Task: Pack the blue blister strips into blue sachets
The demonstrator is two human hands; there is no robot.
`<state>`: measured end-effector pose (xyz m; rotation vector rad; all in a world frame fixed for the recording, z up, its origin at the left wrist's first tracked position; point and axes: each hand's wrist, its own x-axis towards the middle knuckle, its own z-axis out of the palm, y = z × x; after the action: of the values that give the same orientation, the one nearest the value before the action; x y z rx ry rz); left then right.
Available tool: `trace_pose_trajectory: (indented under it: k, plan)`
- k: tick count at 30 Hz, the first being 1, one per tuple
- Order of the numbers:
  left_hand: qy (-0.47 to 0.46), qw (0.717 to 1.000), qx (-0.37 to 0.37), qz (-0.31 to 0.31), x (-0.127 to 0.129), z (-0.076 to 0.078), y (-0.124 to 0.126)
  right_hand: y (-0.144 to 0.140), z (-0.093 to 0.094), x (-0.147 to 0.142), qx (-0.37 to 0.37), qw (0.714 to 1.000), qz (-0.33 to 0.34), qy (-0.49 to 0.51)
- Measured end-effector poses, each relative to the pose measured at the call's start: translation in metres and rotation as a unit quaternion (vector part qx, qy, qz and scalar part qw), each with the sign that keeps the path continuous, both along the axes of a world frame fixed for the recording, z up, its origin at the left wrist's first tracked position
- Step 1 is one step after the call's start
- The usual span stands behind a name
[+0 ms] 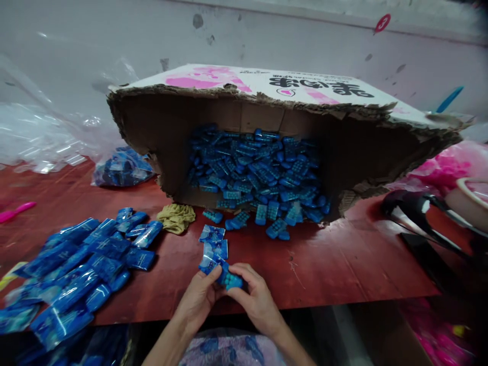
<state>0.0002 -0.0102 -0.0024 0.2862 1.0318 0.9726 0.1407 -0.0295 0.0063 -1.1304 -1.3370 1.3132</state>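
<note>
— While both hands are working at the near edge of the red tabletop [343, 274], what are you holding?

— I'm pinching a small blue studded toy piece [231, 280] between my left hand [199, 299] and my right hand [256, 300], fingers curled tight on it from both sides. I'm also pressing a clear printed sachet [209, 264] under my left thumb, with more sachets lying just beyond, toward the torn cardboard box [267, 101].

— What are you worrying about?

— I'm judging the piece could be slipping off the near edge, since I'm gripping it right above the drop. The loose pieces [259, 173] spilling from the box mouth are crowding my space, and the filled packets [84, 264] at the left edge are hanging partly over it, so a nudge might be tipping them down.
</note>
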Motion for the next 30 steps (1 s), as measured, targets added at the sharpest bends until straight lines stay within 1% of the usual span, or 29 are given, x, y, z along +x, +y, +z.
trace_pose_trajectory:
  k: [2,3,7,10,12,14,18,23,26,30]
  plan:
    - [-0.008,0.999,-0.006,-0.035,-0.007,0.000,0.000,0.002,0.000,0.007,-0.027,0.996,0.047,0.067]
    - [-0.018,0.999,-0.004,-0.051,-0.010,0.001,0.000,0.003,-0.001,0.010,-0.039,0.994,0.056,0.089]
    - [-0.093,0.990,0.020,-0.102,-0.012,0.008,-0.001,0.006,-0.008,0.013,-0.077,0.990,0.034,0.115]
    - [-0.130,0.981,0.021,-0.141,-0.007,0.011,-0.002,0.007,-0.011,0.009,-0.131,0.971,0.059,0.190]
    - [-0.146,0.976,0.023,-0.161,-0.005,0.011,-0.003,0.009,-0.011,0.008,-0.150,0.956,0.083,0.238]
    - [-0.157,0.973,0.028,-0.169,-0.004,0.011,-0.004,0.011,-0.010,0.009,-0.162,0.948,0.100,0.256]
    - [-0.164,0.971,0.031,-0.169,-0.003,0.011,-0.004,0.015,-0.007,0.012,-0.177,0.942,0.120,0.258]
    - [-0.163,0.975,0.018,-0.152,0.002,0.011,-0.006,0.015,-0.009,0.011,-0.142,0.942,0.116,0.280]
    - [-0.163,0.979,0.012,-0.123,0.008,0.009,-0.011,0.013,-0.013,0.011,-0.125,0.952,0.107,0.257]
    - [-0.168,0.983,0.007,-0.066,0.015,0.006,-0.018,0.011,-0.017,0.012,-0.090,0.965,0.106,0.221]
